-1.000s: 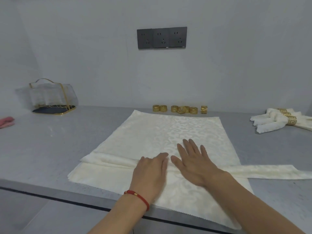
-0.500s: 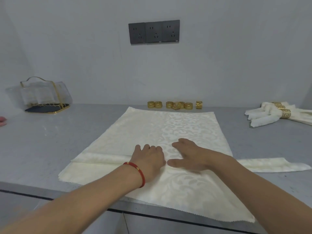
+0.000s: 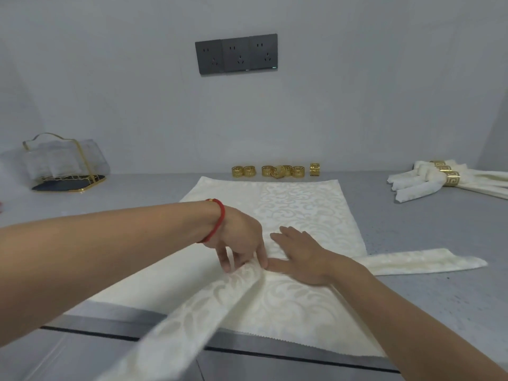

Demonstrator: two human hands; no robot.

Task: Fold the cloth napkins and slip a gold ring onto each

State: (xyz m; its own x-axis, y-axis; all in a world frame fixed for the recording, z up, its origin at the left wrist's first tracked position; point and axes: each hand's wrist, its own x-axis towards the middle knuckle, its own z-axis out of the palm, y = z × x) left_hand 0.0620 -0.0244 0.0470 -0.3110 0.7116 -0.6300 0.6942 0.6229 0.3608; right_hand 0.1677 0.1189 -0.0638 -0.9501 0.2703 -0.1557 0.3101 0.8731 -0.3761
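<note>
- Head view: the cream napkin (image 3: 302, 215) lay spread on the grey counter (image 3: 137, 193), its near edge at the counter's front.
- The left hand (image 3: 242, 240) (red bracelet at the wrist) pinched a folded strip of the napkin with curled fingers; that strip ran down-left past the counter edge, blurred.
- The right hand (image 3: 299, 257) pressed flat on the cloth just beside it, fingers straight and slightly spread.
- Loose gold rings (image 3: 275, 171) stood in a row by the wall; three ringed napkins (image 3: 428, 182) lay far right.

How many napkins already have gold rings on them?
3: the finished napkins lie bundled at the counter's far right, each with a ring; the frame edge cuts them off, so more may be hidden.
</note>
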